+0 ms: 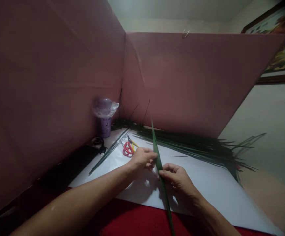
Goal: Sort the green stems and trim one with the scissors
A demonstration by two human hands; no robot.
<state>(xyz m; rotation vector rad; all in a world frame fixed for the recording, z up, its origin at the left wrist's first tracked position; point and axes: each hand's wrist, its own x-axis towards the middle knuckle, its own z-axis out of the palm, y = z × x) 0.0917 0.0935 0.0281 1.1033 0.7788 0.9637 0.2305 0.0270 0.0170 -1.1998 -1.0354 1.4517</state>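
Note:
A long, narrow green leaf (155, 139) stands tilted in front of me, its pointed tip upward and its lower end running down past the table's near edge. My left hand (144, 158) pinches it from the left, a little higher up. From the right, my right hand (175, 175) grips the same leaf with thumb and fingers, slightly lower. Behind my left hand lie red-handled scissors (128, 149) and a tool with yellow handles (133, 143), partly hidden by each other.
White sheeting (206, 186) covers the table over red cloth (130, 218). A pile of long green leaves (193, 144) lies along the back, with thin strips (110, 153) at left. A purple tumbler (105, 126) wrapped in plastic stands by the pink partition (181, 82). A cable (100, 144) lies near it.

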